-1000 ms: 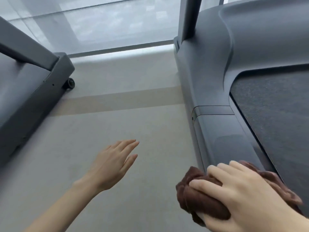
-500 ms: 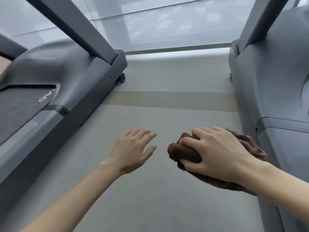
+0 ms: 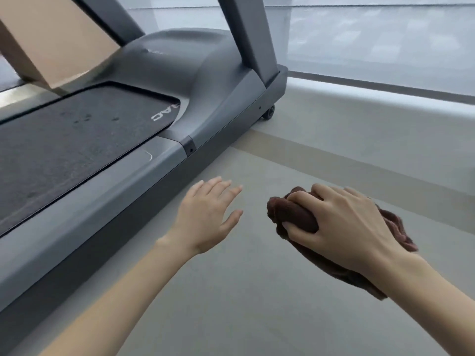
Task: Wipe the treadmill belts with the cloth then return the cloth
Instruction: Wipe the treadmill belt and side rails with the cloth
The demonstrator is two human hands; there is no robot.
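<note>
Just right of centre, the right hand [image 3: 341,224] is clenched around a bunched dark brown cloth [image 3: 293,214], the fingers wrapped over its top and the thumb pressed against its near side; loose folds of the fabric spill out behind the knuckles and hang under the wrist. Hand and cloth are held above the pale grey floor [image 3: 257,291], apart from any machine. Beside them, the left hand [image 3: 205,217] is spread flat, palm down, fingers slightly fanned and gripping nothing, close to the cloth but not touching it. To the left runs a grey treadmill [image 3: 213,73], its dark belt [image 3: 64,145] showing a few small spots and a white logo near the front end. A side rail [image 3: 108,181] edges the belt, an upright post [image 3: 249,39] rises from the frame, and a small black wheel [image 3: 268,113] sits at the front corner. A tan band [image 3: 347,160] crosses the floor.
</note>
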